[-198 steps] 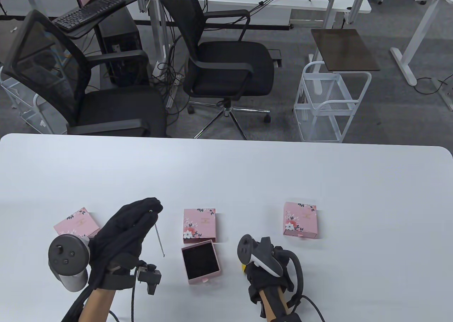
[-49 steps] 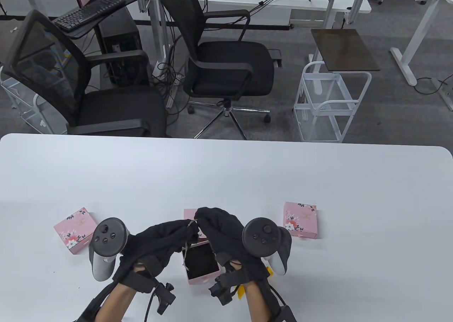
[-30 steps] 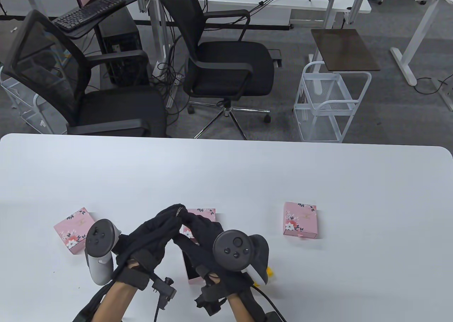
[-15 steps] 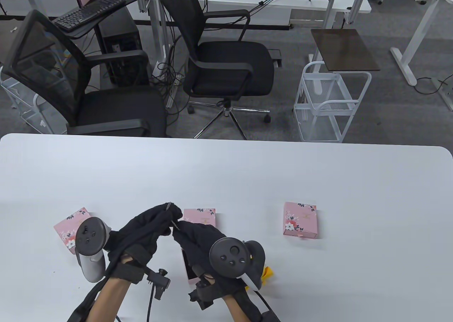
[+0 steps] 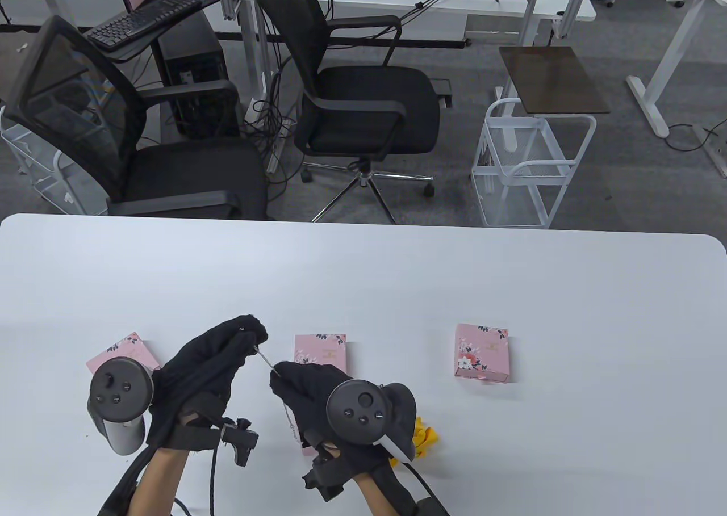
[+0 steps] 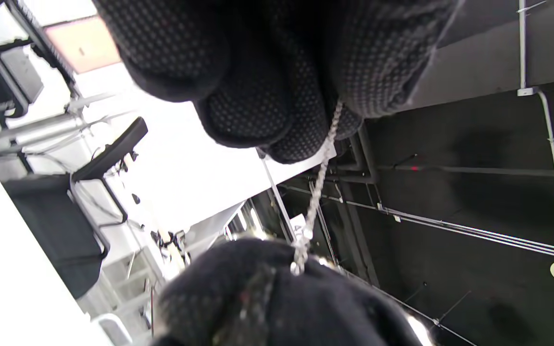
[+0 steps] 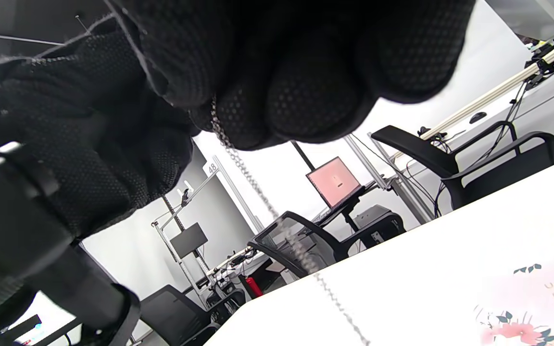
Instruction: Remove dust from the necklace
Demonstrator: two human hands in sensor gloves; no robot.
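A thin silver necklace chain (image 5: 263, 357) is stretched taut between both black-gloved hands above the table. My left hand (image 5: 250, 334) pinches its upper end at the fingertips. My right hand (image 5: 281, 374) pinches it lower down, and the loose rest of the chain hangs from there to about (image 5: 292, 422). In the left wrist view the chain (image 6: 318, 185) runs from my left fingers (image 6: 258, 96) to the right glove (image 6: 277, 298). The right wrist view shows the chain (image 7: 253, 180) leaving my right fingers (image 7: 306, 96). A yellow cloth (image 5: 424, 433) peeks out beside the right tracker.
Three pink floral boxes lie on the white table (image 5: 511, 289): one at the left (image 5: 122, 352), one in the middle (image 5: 321, 352), one at the right (image 5: 481, 352). A corner of the open pink box (image 5: 309, 451) shows under my right hand. Office chairs stand beyond the far edge.
The hands have drawn apart: my left hand moved left, my right hand dropped slightly toward me, and the chain now stretches between them. More of the yellow cloth shows.
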